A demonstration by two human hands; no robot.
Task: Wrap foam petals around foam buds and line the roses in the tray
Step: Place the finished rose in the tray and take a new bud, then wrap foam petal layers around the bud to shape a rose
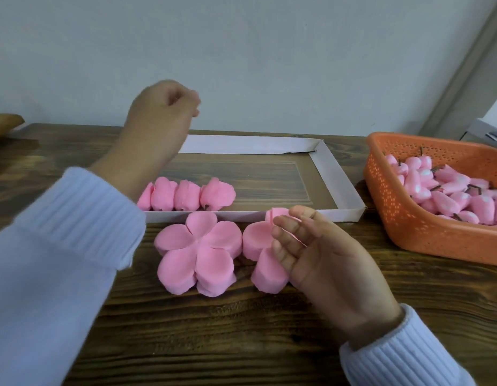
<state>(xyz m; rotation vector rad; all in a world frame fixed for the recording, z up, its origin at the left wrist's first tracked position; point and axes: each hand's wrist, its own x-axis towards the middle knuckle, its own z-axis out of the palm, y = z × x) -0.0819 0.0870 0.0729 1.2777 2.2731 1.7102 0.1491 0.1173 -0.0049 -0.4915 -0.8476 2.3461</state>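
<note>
At the far left edge a brown object [4,123] sits at the back of the bench [241,330]; I cannot tell what it is. My left sleeve [60,246] crosses the near left of the view and hides that end of the tray [336,174]. The left hand [161,112] is raised above the tray's left part, fingers curled in to the thumb, with nothing visible in them.

Below it, four finished roses [186,195] lie side by side along the tray's near wall, touching each other. To their right the tray floor is bare as far as its right wall.

Just in front of the near wall lie two piles of five-lobed foam petals. The left petal stack [198,252] lies flat and uncovered. The right petal stack [262,254] sits just beside it, half hidden by the right hand [319,257], whose fingers curl on a raised lobe of its top sheet.

Right of the tray, with a narrow gap between, the orange basket [395,218] holds the foam buds [448,193] heaped together. In front of both stacks the bench runs open to its near edge. The wall [269,51] closes the back.
</note>
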